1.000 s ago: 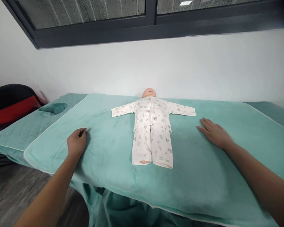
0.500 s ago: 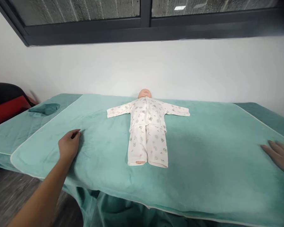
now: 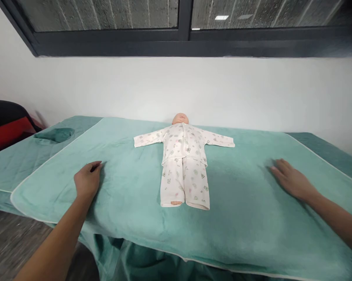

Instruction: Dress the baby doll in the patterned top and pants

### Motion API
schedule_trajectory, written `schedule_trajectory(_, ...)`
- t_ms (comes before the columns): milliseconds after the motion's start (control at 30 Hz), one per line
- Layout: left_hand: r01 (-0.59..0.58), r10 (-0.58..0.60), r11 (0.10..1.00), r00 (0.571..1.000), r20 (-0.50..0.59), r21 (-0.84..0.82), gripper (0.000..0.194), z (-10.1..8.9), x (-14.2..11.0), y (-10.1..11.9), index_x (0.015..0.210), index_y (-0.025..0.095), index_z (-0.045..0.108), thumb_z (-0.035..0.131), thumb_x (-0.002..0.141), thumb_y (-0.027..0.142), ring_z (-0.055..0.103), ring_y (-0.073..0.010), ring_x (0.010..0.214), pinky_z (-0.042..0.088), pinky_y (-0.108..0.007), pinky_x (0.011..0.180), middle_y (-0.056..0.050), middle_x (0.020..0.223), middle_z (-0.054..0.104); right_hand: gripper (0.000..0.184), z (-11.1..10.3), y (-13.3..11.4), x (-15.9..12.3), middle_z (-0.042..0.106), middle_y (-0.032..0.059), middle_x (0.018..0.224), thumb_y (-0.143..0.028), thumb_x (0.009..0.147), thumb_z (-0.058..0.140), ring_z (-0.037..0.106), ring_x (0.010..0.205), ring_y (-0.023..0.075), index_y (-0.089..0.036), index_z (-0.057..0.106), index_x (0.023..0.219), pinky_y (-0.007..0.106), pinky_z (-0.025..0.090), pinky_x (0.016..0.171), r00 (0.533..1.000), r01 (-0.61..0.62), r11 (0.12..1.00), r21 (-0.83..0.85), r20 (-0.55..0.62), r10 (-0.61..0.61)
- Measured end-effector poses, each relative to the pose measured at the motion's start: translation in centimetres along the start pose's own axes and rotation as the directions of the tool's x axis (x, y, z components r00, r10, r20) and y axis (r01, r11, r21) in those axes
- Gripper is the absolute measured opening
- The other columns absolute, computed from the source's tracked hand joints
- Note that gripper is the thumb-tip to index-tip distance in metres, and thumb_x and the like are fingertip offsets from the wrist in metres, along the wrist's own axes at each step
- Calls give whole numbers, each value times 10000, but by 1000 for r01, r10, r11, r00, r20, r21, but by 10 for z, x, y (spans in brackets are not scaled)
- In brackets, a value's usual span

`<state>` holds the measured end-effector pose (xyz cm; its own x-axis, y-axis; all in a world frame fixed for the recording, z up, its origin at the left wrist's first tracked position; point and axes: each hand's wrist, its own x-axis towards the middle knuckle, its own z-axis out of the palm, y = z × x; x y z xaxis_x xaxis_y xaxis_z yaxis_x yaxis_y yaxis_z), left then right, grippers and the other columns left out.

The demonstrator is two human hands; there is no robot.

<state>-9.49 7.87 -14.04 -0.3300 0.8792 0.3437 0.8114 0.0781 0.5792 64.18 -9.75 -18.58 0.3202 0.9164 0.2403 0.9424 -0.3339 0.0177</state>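
Observation:
A baby doll (image 3: 180, 118) lies on its back in the middle of the green sheet (image 3: 129, 175), its arms out to the sides. It wears a white printed long-sleeved top (image 3: 183, 144) and matching white trousers (image 3: 172, 185); a bit of a foot shows at one trouser hem. To the left of the doll, my left hand (image 3: 88, 177) rests on the sheet, fingers curled in and nothing visible in them. On the other side my right hand (image 3: 290, 177) is just over the sheet, slightly blurred, with its fingers stretched out and empty. Both hands are apart from the doll.
Under the sheet is a darker green padded cover (image 3: 6, 171), with a hollow (image 3: 54, 134) at the left end. A red and black chair (image 3: 9, 130) stands at the far left. Behind are a white wall (image 3: 135, 86) and a dark-framed window (image 3: 111, 43).
My right hand has come in from the right edge toward the doll, over the sheet. My left hand and the doll keep their places; the view has tilted slightly up.

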Motion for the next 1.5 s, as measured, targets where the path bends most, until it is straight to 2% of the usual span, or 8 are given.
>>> schedule_trajectory(100,31,-31,999,999,6,-28,296,0,0,1,1026,214,727,588,814,366,667,-231,1012,482,-366,994,-24,1051,744,720,-9,-100,15,330,189,1550,-556,975,139,272,1454,275,-84,378,1463,410,271,1169,990,131,983,125,41,-137)
schedule_trajectory(200,53,-53,998,999,5,-37,269,-1,-1,2,990,218,734,606,800,358,668,-225,987,481,-366,989,-12,1020,750,675,-17,-174,20,267,132,1588,-548,978,154,221,1474,258,-156,327,1501,456,250,1181,963,252,953,171,53,-264)
schedule_trajectory(267,65,-65,997,998,2,-40,266,-2,-1,4,982,217,734,609,799,363,665,-225,974,483,-375,981,-13,1015,751,693,-20,-204,20,215,109,1606,-567,977,143,198,1481,248,-164,297,1519,461,235,1188,941,310,935,173,85,-327)
schedule_trajectory(367,94,-95,995,996,-2,-44,282,-3,-2,7,982,210,735,612,801,388,660,-218,960,483,-370,965,-28,1012,750,738,-21,-222,16,199,90,1610,-596,974,108,183,1485,236,-144,270,1534,460,218,1196,929,325,933,156,132,-346)
schedule_trajectory(833,129,-129,992,992,-9,-7,357,-3,-1,13,999,179,732,617,803,454,642,-210,903,473,-362,895,-58,994,739,763,-28,-219,-26,173,62,1612,-626,975,120,155,1491,220,-136,218,1550,458,199,1209,940,307,939,153,108,-325)
schedule_trajectory(1033,105,-105,994,994,-2,15,381,-4,-2,14,1028,175,725,583,827,465,637,-216,942,463,-358,895,-61,1016,741,753,-26,-215,-27,194,60,1607,-632,972,147,173,1487,220,-158,221,1552,460,213,1203,942,298,940,165,112,-318)
schedule_trajectory(1300,98,-98,995,995,2,31,388,-5,-2,14,1037,170,716,581,824,465,622,-200,882,466,-328,835,-49,993,735,766,-11,-166,9,231,79,1602,-626,968,115,197,1482,236,-136,260,1538,457,234,1190,973,173,979,108,134,-187)
schedule_trajectory(1500,90,-90,995,996,8,39,376,-6,-2,14,1030,181,719,581,825,464,626,-202,880,472,-324,825,-47,1006,737,762,-1,-118,12,241,94,1600,-622,964,122,221,1473,260,-140,258,1539,481,240,1182,986,75,994,74,142,-85)
